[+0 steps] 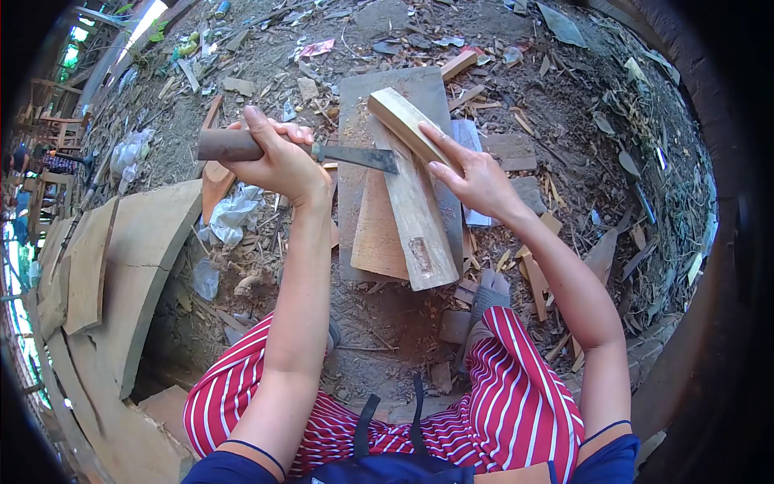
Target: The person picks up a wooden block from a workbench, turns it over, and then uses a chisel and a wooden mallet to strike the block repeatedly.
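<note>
A knife with a thick wooden handle [230, 145] is gripped in my left hand [278, 157], its dark blade [359, 156] pointing right over the boards. My right hand [476, 173] rests on a squared wooden block [407, 121], thumb and fingers along its lower right end. Under the blade and block lies a long pale wood piece [421, 230] with a dark notch near its lower end. Beside it a wedge-shaped wood piece [377, 230] lies on a grey board [355, 93]. The blade tip is close to the long piece; whether they touch, I cannot tell.
Large curved planks [153, 242] stand at the left. Plastic bags [230, 214], wood scraps [459, 64] and chips litter the dirt ground. My striped legs [524, 379] and feet are just below the boards. A dark post curves along the right edge.
</note>
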The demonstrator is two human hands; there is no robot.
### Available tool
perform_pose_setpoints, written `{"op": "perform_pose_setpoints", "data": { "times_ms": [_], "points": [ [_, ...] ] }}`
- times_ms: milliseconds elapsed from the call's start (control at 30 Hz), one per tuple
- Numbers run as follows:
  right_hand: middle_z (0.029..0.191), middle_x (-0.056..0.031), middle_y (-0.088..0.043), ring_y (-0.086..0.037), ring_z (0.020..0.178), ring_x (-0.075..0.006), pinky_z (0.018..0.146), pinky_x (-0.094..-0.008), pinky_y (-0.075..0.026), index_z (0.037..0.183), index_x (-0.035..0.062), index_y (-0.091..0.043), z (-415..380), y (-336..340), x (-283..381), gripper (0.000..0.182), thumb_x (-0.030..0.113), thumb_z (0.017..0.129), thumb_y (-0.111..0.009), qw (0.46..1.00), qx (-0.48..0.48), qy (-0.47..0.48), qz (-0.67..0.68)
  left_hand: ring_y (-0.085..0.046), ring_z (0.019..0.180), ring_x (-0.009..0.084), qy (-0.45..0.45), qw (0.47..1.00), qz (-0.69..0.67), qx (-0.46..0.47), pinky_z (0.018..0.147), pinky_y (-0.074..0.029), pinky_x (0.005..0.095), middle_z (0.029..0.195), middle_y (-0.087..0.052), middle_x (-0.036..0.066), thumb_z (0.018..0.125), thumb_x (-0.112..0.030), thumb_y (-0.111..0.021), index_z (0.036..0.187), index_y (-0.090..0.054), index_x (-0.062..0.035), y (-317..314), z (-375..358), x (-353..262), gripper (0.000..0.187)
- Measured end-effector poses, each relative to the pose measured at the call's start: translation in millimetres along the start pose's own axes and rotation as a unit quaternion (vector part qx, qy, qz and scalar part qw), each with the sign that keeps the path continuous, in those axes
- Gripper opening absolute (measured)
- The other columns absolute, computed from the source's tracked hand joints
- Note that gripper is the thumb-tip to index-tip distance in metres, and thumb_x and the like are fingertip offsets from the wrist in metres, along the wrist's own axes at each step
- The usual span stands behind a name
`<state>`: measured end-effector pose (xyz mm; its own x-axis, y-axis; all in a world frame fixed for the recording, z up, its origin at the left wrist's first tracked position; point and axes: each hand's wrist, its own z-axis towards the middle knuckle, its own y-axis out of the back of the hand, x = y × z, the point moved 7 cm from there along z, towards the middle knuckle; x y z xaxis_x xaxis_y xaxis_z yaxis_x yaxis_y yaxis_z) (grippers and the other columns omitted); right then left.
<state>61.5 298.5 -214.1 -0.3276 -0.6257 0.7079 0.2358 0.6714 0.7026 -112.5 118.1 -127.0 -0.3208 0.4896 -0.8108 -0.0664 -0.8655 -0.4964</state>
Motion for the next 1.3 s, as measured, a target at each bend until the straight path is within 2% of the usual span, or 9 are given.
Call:
{"op": "perform_pose_setpoints", "data": {
  "times_ms": [567,600,733,800,900,1100,1167,1233,1300],
  "points": [
    [0.132,-0.0197,-0.058,-0.061,0.113,-0.0378,0.094,-0.047,-0.051,0.149,0.0338,-0.036,2,12,23,0.06,0.036,0.092,-0.056,1.0,-0.012,0.001,0.009,-0.05,0.045,0.0104,-0.07,0.997,0.032,0.024,0.038,-0.043,0.0231,0.066,-0.05,0.005,0.097,-0.016,-0.06,0.121,-0.023,-0.0086,-14,-21,-15,0.045],
    [0.137,-0.0175,-0.055,-0.061,0.113,-0.0343,0.086,-0.0492,-0.054,0.149,0.0296,-0.038,4,14,19,0.061,0.032,0.092,-0.058,0.994,0.031,-0.085,0.058,-0.051,0.046,0.0105,-0.08,0.995,0.041,0.035,0.038,-0.043,0.0229,0.071,-0.052,0.007,0.096,-0.015,-0.06,0.126,-0.02,-0.0072,-19,-25,-16,0.05],
    [0.111,-0.0161,-0.068,-0.061,0.069,-0.0169,0.06,-0.0289,-0.054,0.147,0.0224,-0.042,2,99,133,0.059,0.035,0.092,-0.058,0.99,-0.076,0.04,0.11,-0.052,0.049,0.011,-0.12,0.986,0.097,0.054,0.039,-0.044,0.0232,0.085,-0.054,0.01,0.094,-0.009,-0.061,0.135,-0.015,-0.004,-26,-29,-9,0.062],
    [0.094,-0.0104,-0.07,-0.062,0.067,-0.0168,0.062,-0.031,-0.051,0.13,0.009,-0.059,-14,147,208,0.046,0.035,0.092,-0.06,0.894,-0.25,0.355,0.105,-0.053,0.052,0.0104,-0.15,0.978,0.122,0.08,0.039,-0.042,0.0214,0.087,-0.054,0.009,0.093,-0.009,-0.062,0.134,-0.017,-0.0024,-30,-30,-3,0.061],
    [0.083,-0.0071,-0.068,-0.061,0.067,-0.0162,0.06,-0.0279,-0.049,0.132,0.0038,-0.057,-42,164,276,0.046,0.026,0.092,-0.063,0.88,-0.226,0.41,0.081,-0.062,0.073,0.0209,-0.08,0.987,0.114,0.075,0.065,-0.05,0.035,0.092,-0.059,0.014,0.089,-0.014,-0.068,0.122,-0.034,-0.0008,-35,-39,-7,0.049],
    [0.079,-0.011,-0.068,-0.061,0.064,-0.0111,0.06,-0.0295,-0.049,0.13,0.0161,-0.061,-49,129,287,0.04,0.015,0.089,-0.063,0.893,-0.072,0.338,-0.287,-0.068,0.081,0.0315,-0.273,0.942,0.174,0.083,0.07,-0.051,0.0417,0.088,-0.064,0.018,0.089,-0.015,-0.068,0.118,-0.037,-0.0013,-46,-51,-40,0.045],
    [0.077,-0.0093,-0.066,-0.06,0.065,-0.0111,0.06,-0.029,-0.048,0.132,0.0164,-0.059,-60,137,299,0.043,0.015,0.09,-0.063,0.915,-0.081,0.326,-0.222,-0.068,0.079,0.0329,-0.215,0.957,0.178,0.075,0.068,-0.051,0.0421,0.089,-0.063,0.018,0.088,-0.015,-0.069,0.118,-0.038,-0.0017,-42,-50,-33,0.045],
    [0.075,-0.0093,-0.063,-0.058,0.064,-0.0116,0.058,-0.0293,-0.047,0.136,0.0212,-0.057,-91,157,315,0.046,0.016,0.091,-0.064,0.849,-0.231,0.465,-0.103,-0.067,0.077,0.0342,-0.215,0.959,0.162,0.083,0.067,-0.051,0.0427,0.088,-0.063,0.018,0.088,-0.015,-0.069,0.119,-0.038,-0.0022,-39,-48,-31,0.046],
    [0.078,-0.0098,-0.064,-0.058,0.064,-0.0114,0.059,-0.0297,-0.047,0.138,0.0189,-0.055,-79,139,294,0.047,0.021,0.092,-0.064,0.878,-0.187,0.43,-0.096,-0.067,0.076,0.0342,-0.209,0.959,0.161,0.107,0.067,-0.05,0.0429,0.088,-0.063,0.018,0.088,-0.015,-0.069,0.118,-0.037,-0.002,-37,-44,-28,0.046]
  ]
}}
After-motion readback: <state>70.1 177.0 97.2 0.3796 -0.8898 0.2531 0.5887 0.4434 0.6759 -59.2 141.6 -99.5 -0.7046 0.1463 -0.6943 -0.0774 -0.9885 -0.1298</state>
